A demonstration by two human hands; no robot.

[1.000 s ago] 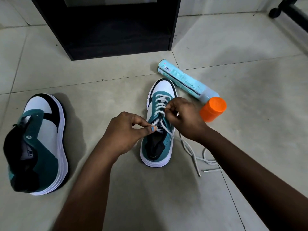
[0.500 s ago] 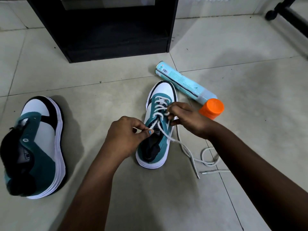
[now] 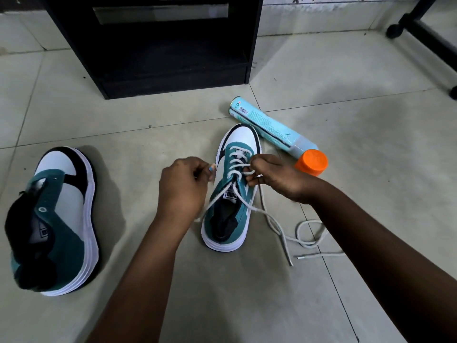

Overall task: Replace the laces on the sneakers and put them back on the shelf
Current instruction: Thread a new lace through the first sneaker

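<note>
Sneaker (image 3: 231,191) being laced stands upright on the tiled floor (image 3: 346,120), toe pointing away, between the two hands in the head view. Left hand (image 3: 181,188) is curled just left of its eyelets, thumb and forefinger pinching one end of the white lace (image 3: 237,173); that strand runs down behind the hand. Right hand (image 3: 272,178) is curled over the right eyelets, fingers (image 3: 254,163) gripping the lace crossings. Beneath its wrist, loose lace trails onto the floor. Second sneaker (image 3: 61,219) lies on its side well left of the left fingers. Beyond the right fingers lies a spray can (image 3: 269,128) with orange cap (image 3: 312,162); farther off stands a black shelf (image 3: 158,45).
</note>
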